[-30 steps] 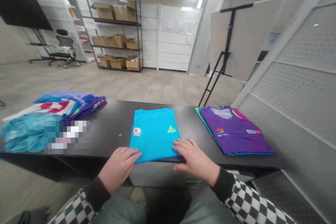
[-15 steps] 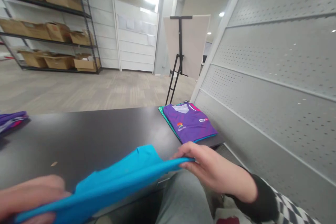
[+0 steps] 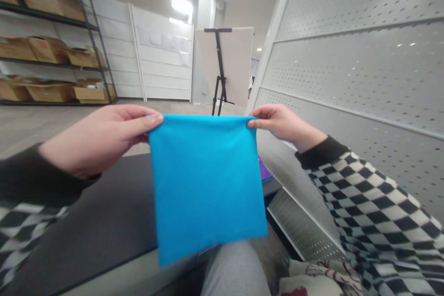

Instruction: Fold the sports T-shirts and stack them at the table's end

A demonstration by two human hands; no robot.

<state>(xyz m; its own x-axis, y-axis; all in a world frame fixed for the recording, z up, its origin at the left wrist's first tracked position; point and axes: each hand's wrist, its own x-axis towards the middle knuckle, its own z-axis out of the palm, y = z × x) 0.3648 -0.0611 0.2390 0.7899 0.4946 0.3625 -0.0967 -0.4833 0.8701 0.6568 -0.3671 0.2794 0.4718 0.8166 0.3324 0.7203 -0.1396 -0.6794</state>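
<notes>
A folded blue shirt (image 3: 208, 175) hangs upright in front of me, its plain side facing me. My left hand (image 3: 111, 136) pinches its upper left corner between thumb and fingers. At the upper right corner, my right hand (image 3: 282, 122) is closed on the cloth in the same way. The top edge is pulled nearly straight, and the lower edge hangs free over the table edge and my knee. Behind the shirt, only a small part of a folded purple shirt (image 3: 264, 170) shows on the dark table (image 3: 114, 203).
A grey perforated panel wall (image 3: 347, 64) rises on the right. Beyond the table stand an easel with a white board (image 3: 237, 64) and a black shelf (image 3: 90, 23) of cardboard boxes. Patterned cloth (image 3: 319, 277) lies low at the right, beside my knee.
Both hands have risen with the blue shirt, from low and stretched slantwise to upright and spread flat before me. The shirt now covers most of the purple shirt. The view has shifted somewhat right.
</notes>
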